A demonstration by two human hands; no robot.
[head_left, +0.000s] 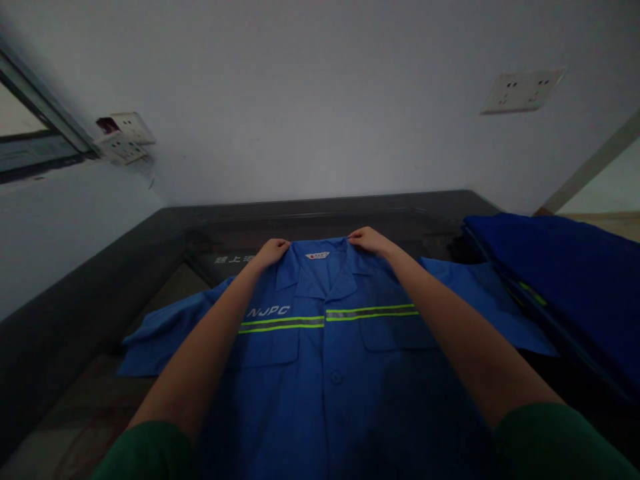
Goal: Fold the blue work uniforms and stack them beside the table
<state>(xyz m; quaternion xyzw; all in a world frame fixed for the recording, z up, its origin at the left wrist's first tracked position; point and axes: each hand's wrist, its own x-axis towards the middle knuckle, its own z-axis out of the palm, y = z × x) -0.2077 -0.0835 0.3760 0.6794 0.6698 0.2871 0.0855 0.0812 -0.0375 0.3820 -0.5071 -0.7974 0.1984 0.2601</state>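
Note:
A blue short-sleeved work shirt (310, 347) lies spread out front side up, its collar at the far end. Yellow-green and grey reflective stripes cross its chest, and white letters stand above the left stripe. My left hand (273, 252) is closed on the left side of the collar. On the collar's right side, my right hand (369, 240) pinches the fabric between thumb and fingers. A white label shows inside the neck between my hands. Both sleeves reach outward, and my forearms cover parts of the shirt.
A folded darker blue cloth pile (560, 280) lies at the right, next to the right sleeve. The dark surface has a raised back edge (320, 207) against a pale wall. Wall sockets (524, 91) are at the right, and more sockets (125, 139) at the left.

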